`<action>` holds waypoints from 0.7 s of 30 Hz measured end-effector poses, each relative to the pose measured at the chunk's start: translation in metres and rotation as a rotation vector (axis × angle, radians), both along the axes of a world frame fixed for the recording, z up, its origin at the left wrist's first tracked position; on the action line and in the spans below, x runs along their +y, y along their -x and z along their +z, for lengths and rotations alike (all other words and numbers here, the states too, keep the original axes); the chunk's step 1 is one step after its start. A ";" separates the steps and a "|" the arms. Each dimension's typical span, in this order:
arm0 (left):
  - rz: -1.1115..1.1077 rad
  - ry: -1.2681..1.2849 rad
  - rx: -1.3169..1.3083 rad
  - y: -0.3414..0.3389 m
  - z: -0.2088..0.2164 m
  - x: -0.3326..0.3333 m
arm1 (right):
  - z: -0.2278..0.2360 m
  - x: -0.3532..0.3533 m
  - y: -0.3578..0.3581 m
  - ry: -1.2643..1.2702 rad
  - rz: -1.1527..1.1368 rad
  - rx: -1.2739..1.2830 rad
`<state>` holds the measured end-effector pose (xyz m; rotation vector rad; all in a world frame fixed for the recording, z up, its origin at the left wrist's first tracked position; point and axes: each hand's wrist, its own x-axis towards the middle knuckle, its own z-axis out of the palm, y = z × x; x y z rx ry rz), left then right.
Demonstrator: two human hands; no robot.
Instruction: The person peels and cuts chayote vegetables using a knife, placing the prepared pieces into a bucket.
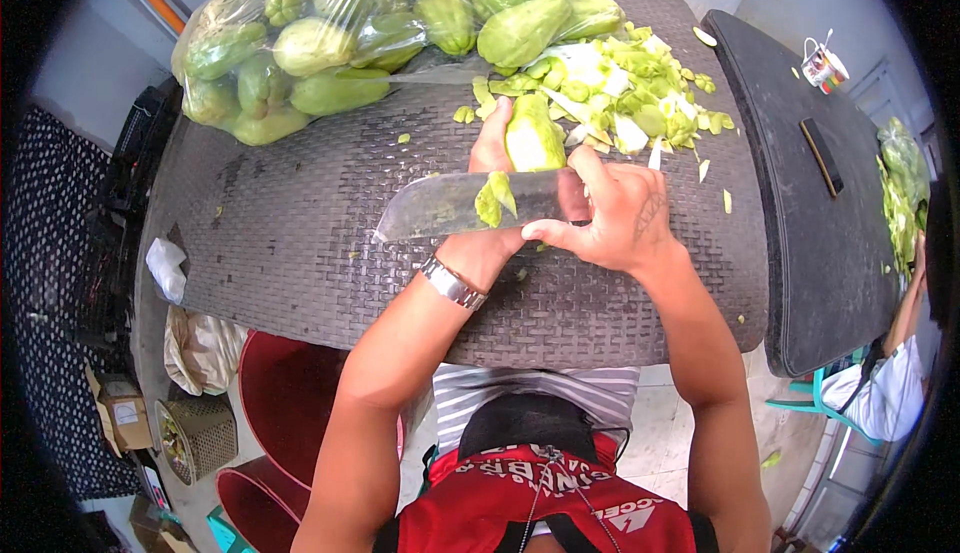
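Observation:
My left hand (480, 253) grips a partly peeled chayote (535, 135) from its left side, above the woven-pattern tabletop. The knife hides part of that hand. My right hand (625, 211) is closed around the handle end of a broad-bladed knife (435, 207). Its blade lies crosswise just on the near side of the chayote, tip pointing left. A scrap of green peel (492, 200) clings to the blade. Just beyond the chayote, to the right, is a heap of peels (630, 88). Whole chayotes fill a clear plastic bag (315, 48) at the far left.
A second dark table (800, 223) adjoins on the right, with a mug (824, 65) and a dark bar-shaped object (822, 157) on it. Another person's arm (908, 298) shows at the far right. Red tubs (290, 403) and a woven basket (205, 436) stand low at left.

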<state>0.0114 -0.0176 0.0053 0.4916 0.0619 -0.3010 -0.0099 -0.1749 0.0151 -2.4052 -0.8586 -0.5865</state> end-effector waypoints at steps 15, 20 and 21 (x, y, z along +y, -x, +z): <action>0.013 -0.095 0.037 0.001 0.003 -0.002 | 0.005 -0.008 -0.003 -0.068 -0.008 0.061; -0.032 0.008 0.000 0.001 0.001 -0.001 | 0.002 -0.001 0.000 0.001 0.017 0.003; -0.032 0.024 0.004 0.000 0.001 -0.001 | 0.003 -0.002 0.000 0.002 0.016 0.004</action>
